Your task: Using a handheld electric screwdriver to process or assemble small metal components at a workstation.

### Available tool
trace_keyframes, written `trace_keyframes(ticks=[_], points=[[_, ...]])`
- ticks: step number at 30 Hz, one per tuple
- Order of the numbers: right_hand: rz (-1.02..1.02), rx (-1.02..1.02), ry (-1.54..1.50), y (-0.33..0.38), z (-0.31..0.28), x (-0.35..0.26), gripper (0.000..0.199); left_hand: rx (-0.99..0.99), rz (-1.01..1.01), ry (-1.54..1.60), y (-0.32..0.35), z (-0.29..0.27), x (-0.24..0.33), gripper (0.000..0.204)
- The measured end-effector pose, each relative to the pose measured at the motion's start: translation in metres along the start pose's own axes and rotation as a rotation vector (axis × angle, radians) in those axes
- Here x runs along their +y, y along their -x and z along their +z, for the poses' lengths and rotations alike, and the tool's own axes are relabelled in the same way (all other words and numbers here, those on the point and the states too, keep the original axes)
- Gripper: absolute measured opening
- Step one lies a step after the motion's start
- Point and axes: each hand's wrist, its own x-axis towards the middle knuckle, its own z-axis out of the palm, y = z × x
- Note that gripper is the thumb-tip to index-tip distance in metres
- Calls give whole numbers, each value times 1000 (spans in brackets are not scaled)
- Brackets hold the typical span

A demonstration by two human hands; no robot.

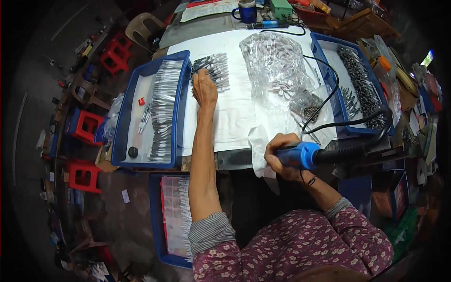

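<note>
My right hand (283, 152) is wrapped around a blue corded power tool, likely an electric screwdriver (297, 155), at the table's front edge; its working end is hidden. My left hand (205, 89) reaches over the white-covered table with fingers bent and pressed together, at the left end of a row of slender grey-and-dark metal pieces (217, 70). What those fingers pinch, if anything, is hidden. Just left of it stands a blue tray (120, 120) with many similar silver pieces (164, 103) stacked in a column.
A clear plastic bag (272, 61) of pale parts lies mid-table, beside a small bag of tiny parts (307, 110). Another blue tray (336, 101) at right holds dark pieces (361, 84). The black cable (350, 124) loops across it. A mug (246, 11) and second tool (272, 24) sit behind.
</note>
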Motion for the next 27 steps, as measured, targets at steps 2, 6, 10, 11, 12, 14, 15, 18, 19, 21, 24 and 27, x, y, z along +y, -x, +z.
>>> trace_keyframes(ticks=[2,6,10,11,12,14,15,18,19,21,24,27], points=[[-15,17,-13,-1,2,-6,24,21,138,-91,-13,9,-10,20],[26,-49,54,-1,-1,-4,26,-11,84,-242,-26,23,-18,22],[7,19,6,0,1,-1,28,-36,133,-291,-29,36,-23,21],[9,21,10,-2,1,-1,28,-37,134,-287,-30,39,-25,21],[-2,58,0,-2,3,-2,28,-28,147,-289,-29,40,-27,22],[-10,94,-12,-3,5,-2,28,13,166,-289,-28,42,-30,22],[-27,97,-21,-4,5,-2,28,8,166,-288,-27,41,-29,22],[-47,102,-51,-3,6,-4,28,64,255,-214,-27,31,-27,17],[-51,102,-71,-2,7,-6,28,67,254,-219,-26,25,-28,17],[-33,93,-54,1,5,-6,27,114,224,-316,-21,16,-26,17],[18,91,-21,5,4,-5,26,230,269,-196,-11,3,-17,17],[34,-6,21,3,-4,-4,18,260,263,14,9,-33,18,17]])
